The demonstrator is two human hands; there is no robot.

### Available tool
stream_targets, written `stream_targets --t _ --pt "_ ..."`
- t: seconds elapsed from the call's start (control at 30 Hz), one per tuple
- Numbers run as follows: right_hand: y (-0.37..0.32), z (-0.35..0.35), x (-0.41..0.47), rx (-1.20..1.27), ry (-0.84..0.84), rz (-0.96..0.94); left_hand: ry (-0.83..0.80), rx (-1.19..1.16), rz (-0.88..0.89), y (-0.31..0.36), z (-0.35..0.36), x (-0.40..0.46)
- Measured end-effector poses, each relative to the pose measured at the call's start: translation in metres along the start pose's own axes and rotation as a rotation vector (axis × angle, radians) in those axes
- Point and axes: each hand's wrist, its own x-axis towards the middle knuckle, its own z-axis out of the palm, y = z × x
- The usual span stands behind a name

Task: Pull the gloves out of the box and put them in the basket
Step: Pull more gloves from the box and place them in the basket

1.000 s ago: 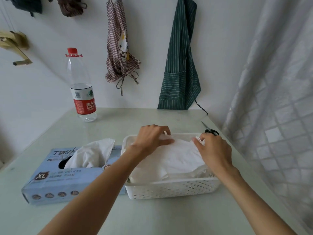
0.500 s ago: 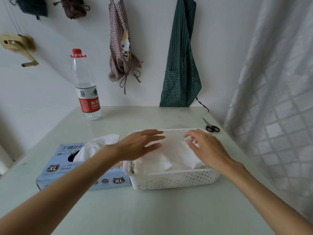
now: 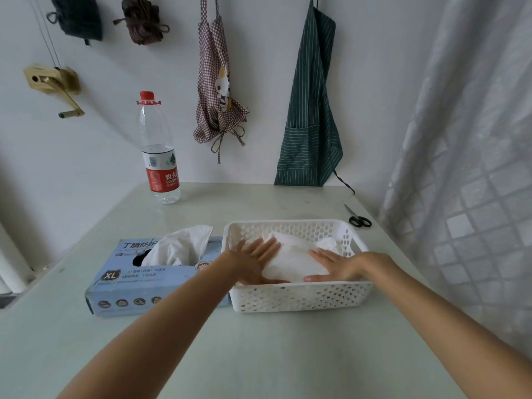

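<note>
Two bare forearms enter from the bottom edge, elbows cut off by the frame, and reach across the pale surface (image 3: 259, 355) into a white perforated basket (image 3: 302, 298). The left hand (image 3: 253, 259) lies flat on the left of a pile of white gloves (image 3: 293, 262) in the basket, fingers (image 3: 269, 246) straight and spread; its thumb and palm edge are hidden behind the pile and the basket's near wall. The right hand (image 3: 336, 266) presses palm-down on the right of the pile, fingers straight and pointing left, holding nothing. How many gloves are in the pile cannot be made out.

Half a second ago both hands hovered above the basket with fingers loosely open; they have since come down onto the gloves, flattening them.

Just left of the basket and touching it, the blue glove box (image 3: 135, 280) marked XL lies flat, one white glove (image 3: 181, 246) standing out of its top slot; the left forearm covers the box's right end. Farther back sit a water bottle (image 3: 158, 156) at left and small scissors (image 3: 358, 218) at right. On the wall hang a checked apron (image 3: 218, 90) and a green striped apron (image 3: 311, 110). A curtain (image 3: 466, 168) fills the right side.
</note>
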Motion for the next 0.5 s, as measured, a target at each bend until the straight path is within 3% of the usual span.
stream_targets --t 0.17,0.33,0.43,0.5 --pt "0.0 -0.004 -0.007 0.151 0.093 -0.059 0.035 -0.097 0.0 -0.001 -0.004 0.001" --pt "0.001 -0.015 -0.022 0.499 0.498 -0.16 0.267 -0.329 0.056 -0.013 -0.023 -0.028" --pt "-0.027 -0.026 -0.025 0.492 0.783 -0.228 0.417 -0.501 0.078 -0.047 -0.024 -0.061" --pt "-0.066 -0.034 -0.028 0.503 0.908 -0.293 0.477 -0.539 -0.033 -0.079 -0.013 -0.083"
